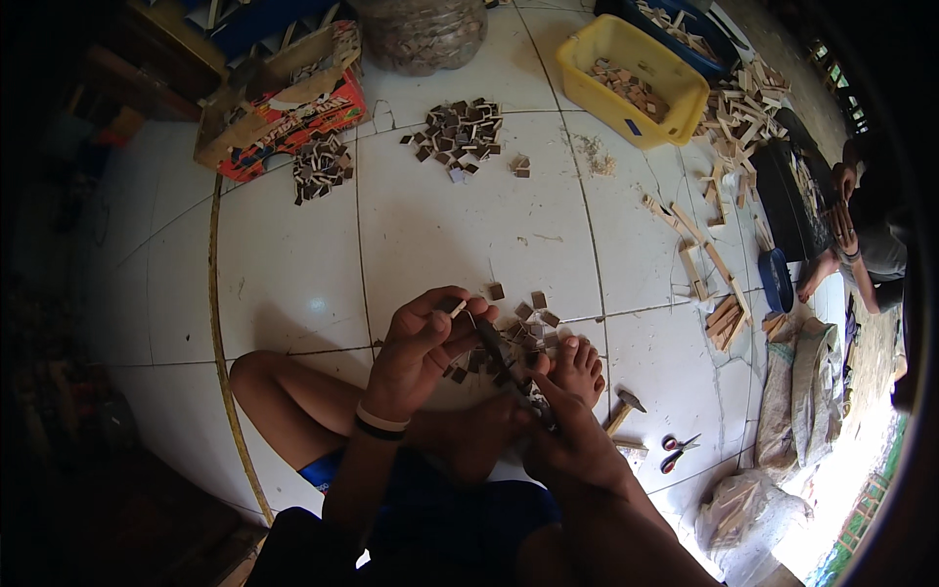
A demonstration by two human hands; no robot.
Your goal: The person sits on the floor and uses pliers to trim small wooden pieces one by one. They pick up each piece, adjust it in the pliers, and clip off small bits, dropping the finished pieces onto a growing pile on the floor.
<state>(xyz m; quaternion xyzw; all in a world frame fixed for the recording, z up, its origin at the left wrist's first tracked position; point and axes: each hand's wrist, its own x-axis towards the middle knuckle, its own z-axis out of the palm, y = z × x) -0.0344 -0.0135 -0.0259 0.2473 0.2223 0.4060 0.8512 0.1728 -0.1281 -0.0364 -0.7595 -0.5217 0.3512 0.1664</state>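
Note:
My left hand (416,342) is raised, pinching a small square wooden piece (452,307) between its fingertips. A thin pale bent strip shows just beside the piece. My right hand (562,416) is closed around a long dark hand tool (495,344), whose tip points up toward my left fingers. Its exact kind is hard to make out in the shadow. Under and behind the tool, several small brown square pieces (533,315) lie scattered on the tiles beside my bare foot (579,370).
Piles of brown squares (460,135) lie farther off, near a red carton (293,112) and a yellow tub (626,83). At right are wood strips (719,264), a hammer (626,409), scissors (675,453) and sacks (812,391). Another person (861,215) sits at far right.

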